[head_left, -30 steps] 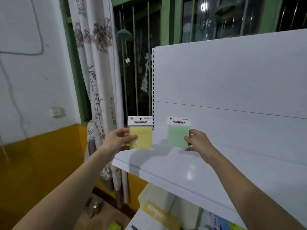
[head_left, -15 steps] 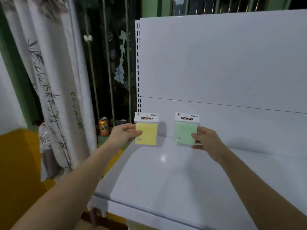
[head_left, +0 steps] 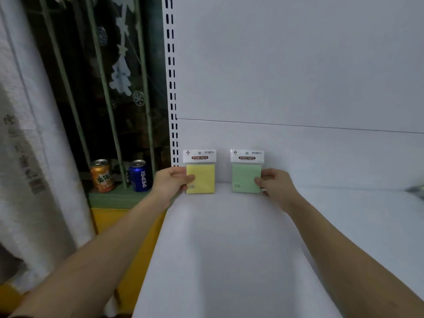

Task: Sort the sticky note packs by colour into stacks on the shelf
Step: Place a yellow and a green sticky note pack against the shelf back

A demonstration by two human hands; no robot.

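Observation:
My left hand point(head_left: 171, 181) grips a yellow sticky note pack point(head_left: 202, 176) by its left edge. The pack stands upright at the back of the white shelf point(head_left: 229, 249), close to the back panel. My right hand point(head_left: 274, 184) holds a green sticky note pack point(head_left: 245, 177) by its right edge, upright as well, a short gap to the right of the yellow one. Both packs carry a white header card with a red label. Their lower edges sit at about the shelf surface; whether they touch it I cannot tell.
A slotted white upright point(head_left: 172, 88) marks the shelf's left end. Left of it, an orange can point(head_left: 102, 175) and a blue Pepsi can point(head_left: 140, 175) stand on a green window ledge point(head_left: 110, 198). A patterned curtain point(head_left: 27, 157) hangs at far left. Something blurred point(head_left: 416, 190) lies at the shelf's right edge.
Both hands have carried the packs forward and down, from above the shelf's front to its back panel. The view has moved closer and tilted down.

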